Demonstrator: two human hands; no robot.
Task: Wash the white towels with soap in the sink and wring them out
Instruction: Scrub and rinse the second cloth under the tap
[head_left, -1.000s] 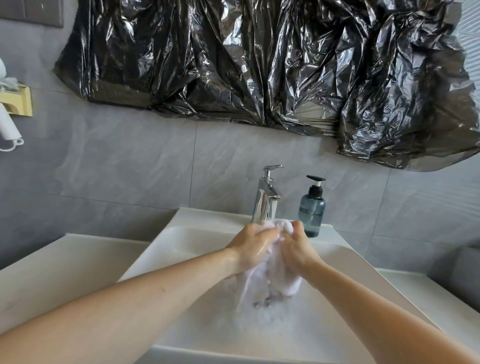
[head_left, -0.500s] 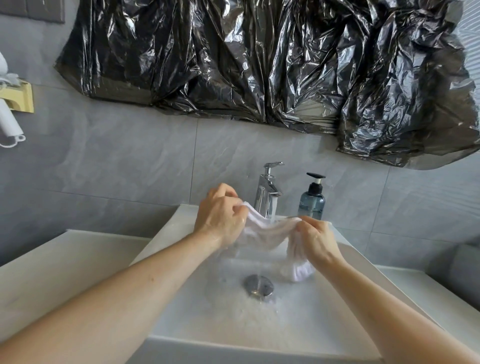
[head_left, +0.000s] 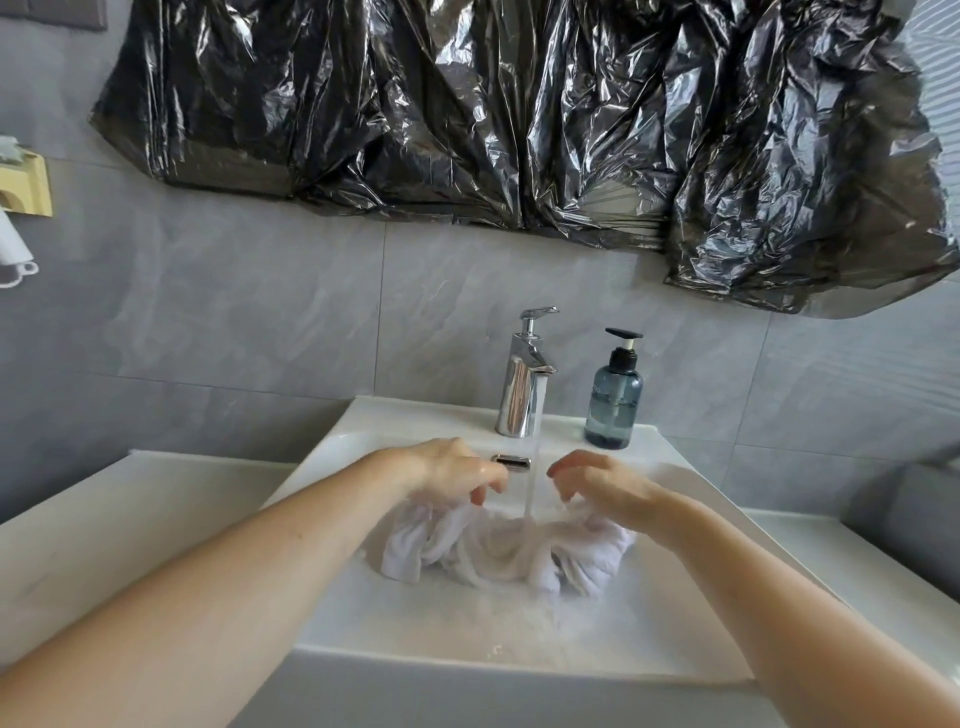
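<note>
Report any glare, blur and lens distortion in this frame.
Head view: daylight glints off the crinkled black plastic sheeting and chrome faucet; the sink edges and wall tile lines bow from the wide-angle lens; the white towel and foam look soft, slightly blurred.

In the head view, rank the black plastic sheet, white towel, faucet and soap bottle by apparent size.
1. black plastic sheet
2. white towel
3-4. faucet and soap bottle: too alike to rank.

left arm: extended forward from lower left | left hand (head_left: 457, 470): palm down, fingers curled, pinching towel (head_left: 498, 553) | right arm: extended from lower right | right hand (head_left: 597, 486): palm down, fingers curled, pinching towel
</note>
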